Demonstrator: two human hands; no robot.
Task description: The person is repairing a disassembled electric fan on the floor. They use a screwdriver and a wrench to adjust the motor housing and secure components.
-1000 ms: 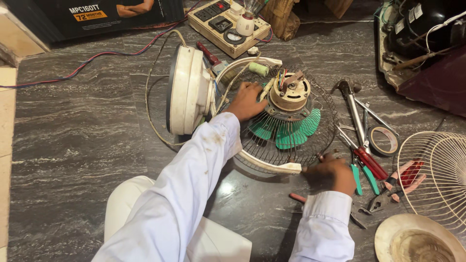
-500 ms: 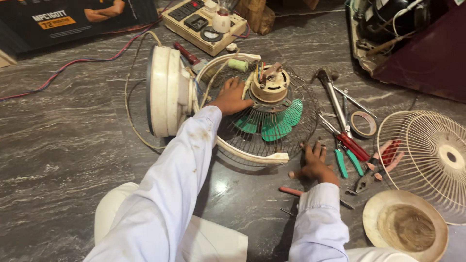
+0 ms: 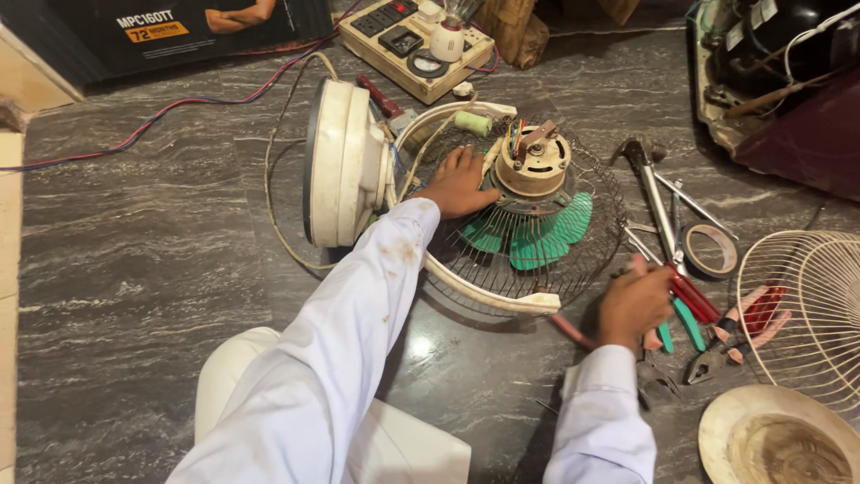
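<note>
1. Nearest the camera: two white sleeves reach out over the dark grey veined stone floor (image 3: 134, 269). A round cream dish-shaped cover (image 3: 779, 439) lies at the lower right.
2. Right hand (image 3: 634, 303): fingers curled shut around a thin tool with a red-pink handle (image 3: 570, 330), which projects from under the hand toward the lower left. The tool's tip is hidden by the hand.
3. Just right of that hand: a heap of hand tools (image 3: 694, 314), including pliers with red grips and green grips, and a roll of dark tape (image 3: 710, 251). A loose cream wire fan guard (image 3: 806, 305) lies at the right edge.
4. Left hand (image 3: 459, 184): fingers spread fairly wide, palm down, resting on the dark wire rear grille (image 3: 555, 269) and touching the side of the exposed round cream fan motor (image 3: 535, 166).
5. The fan assembly lies flat at centre; green plastic blades (image 3: 546, 235) show beneath the grille. The cream round fan base (image 3: 339, 175) stands on edge to its left.
6. Farther: a cream electrical test board with sockets and a gauge (image 3: 417, 45), and red and blue wires (image 3: 152, 121) trailing left.
</note>
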